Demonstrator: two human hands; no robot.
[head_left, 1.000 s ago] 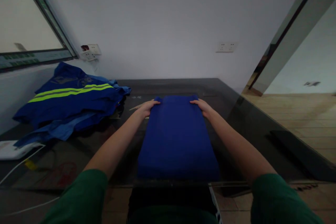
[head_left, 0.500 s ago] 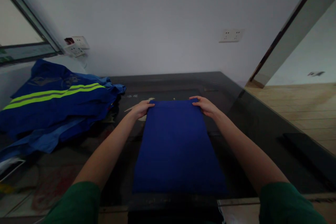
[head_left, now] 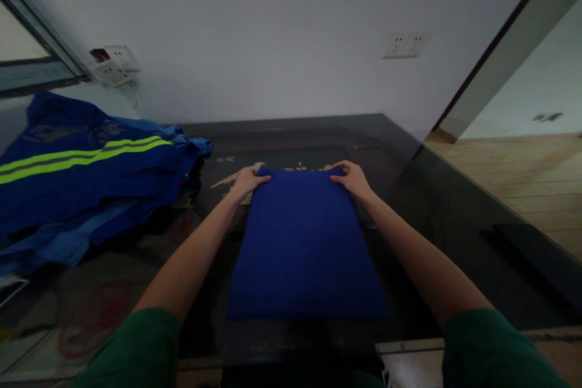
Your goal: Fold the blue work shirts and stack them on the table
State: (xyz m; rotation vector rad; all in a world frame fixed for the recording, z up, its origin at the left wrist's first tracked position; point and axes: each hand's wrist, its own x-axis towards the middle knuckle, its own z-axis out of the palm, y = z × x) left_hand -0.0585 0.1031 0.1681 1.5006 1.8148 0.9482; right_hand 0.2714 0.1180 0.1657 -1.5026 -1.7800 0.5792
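Observation:
A folded dark blue cloth (head_left: 307,248) lies lengthwise over the dark glossy table (head_left: 409,194), its wider end toward me. At its far left corner, my left hand (head_left: 248,182) pinches the edge between thumb and fingers. My right hand (head_left: 353,180) grips the far right corner in the same way. Between the two hands the far edge runs nearly straight, sagging slightly. Part of a pale floral pattern on the table shows just beyond that edge.
Blue garments with yellow-green stripes (head_left: 86,160) are heaped on the left. A dark flat object (head_left: 536,260) lies at the right edge. Wall sockets (head_left: 404,45) are behind the table, and wooden floor (head_left: 504,163) is at the right.
The view has shifted slightly, and more of the floral pattern shows past the cloth's far edge. Both hands keep their hold on the corners.

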